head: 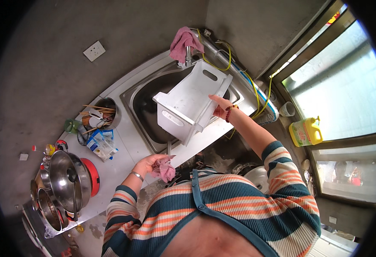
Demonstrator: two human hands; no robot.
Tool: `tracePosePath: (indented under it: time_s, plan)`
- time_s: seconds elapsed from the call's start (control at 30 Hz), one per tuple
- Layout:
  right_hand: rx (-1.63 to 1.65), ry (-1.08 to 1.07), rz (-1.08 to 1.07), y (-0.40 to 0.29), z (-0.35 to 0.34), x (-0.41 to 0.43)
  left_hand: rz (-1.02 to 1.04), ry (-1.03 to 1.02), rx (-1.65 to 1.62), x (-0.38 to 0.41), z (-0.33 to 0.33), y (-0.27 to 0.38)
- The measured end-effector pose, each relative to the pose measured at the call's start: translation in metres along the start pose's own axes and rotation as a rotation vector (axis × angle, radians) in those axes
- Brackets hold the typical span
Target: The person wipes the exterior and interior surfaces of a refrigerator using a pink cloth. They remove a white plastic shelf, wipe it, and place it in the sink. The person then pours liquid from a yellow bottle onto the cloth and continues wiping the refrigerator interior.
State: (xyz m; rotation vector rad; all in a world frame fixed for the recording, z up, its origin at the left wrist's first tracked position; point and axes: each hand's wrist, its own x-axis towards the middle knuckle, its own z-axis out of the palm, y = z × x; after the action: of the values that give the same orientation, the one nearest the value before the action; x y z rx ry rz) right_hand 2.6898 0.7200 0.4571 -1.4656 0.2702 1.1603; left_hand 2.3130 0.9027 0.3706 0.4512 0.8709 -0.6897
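A white plastic drawer bin (188, 93) with oval handle slots rests tilted across the stainless steel sink (146, 109). My right hand (222, 107) grips the long rim on its near right side; the fingers are partly hidden behind that rim. Bunched in my left hand (152, 163) is a pink cloth (164, 169), held low by the counter's front edge, left of the bin. Over the faucet (188, 57) at the back of the sink hangs another pink cloth (184, 43).
Left of the sink stand a metal pot of utensils (111, 106), blue-and-white packets (102, 144) and stacked steel pans (66, 180). A yellow hose (230, 57) loops behind the sink. By the window are a yellow jug (305, 131) and a cup (287, 109).
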Motion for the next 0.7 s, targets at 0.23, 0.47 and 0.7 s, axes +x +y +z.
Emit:
tracePosePath:
  time_s: [0.23, 0.47, 0.7]
  plan:
    - [0.215, 0.021, 0.089, 0.002, 0.012, 0.057, 0.270, -0.138, 0.056, -0.013, 0.029, -0.014]
    - [0.250, -0.028, 0.119, 0.012, 0.021, 0.085, 0.226, 0.264, 0.523, -0.074, 0.003, -0.057]
    - [0.324, -0.025, 0.143, 0.011, 0.033, 0.089, 0.371, 0.483, 0.633, -0.110, -0.009, -0.114]
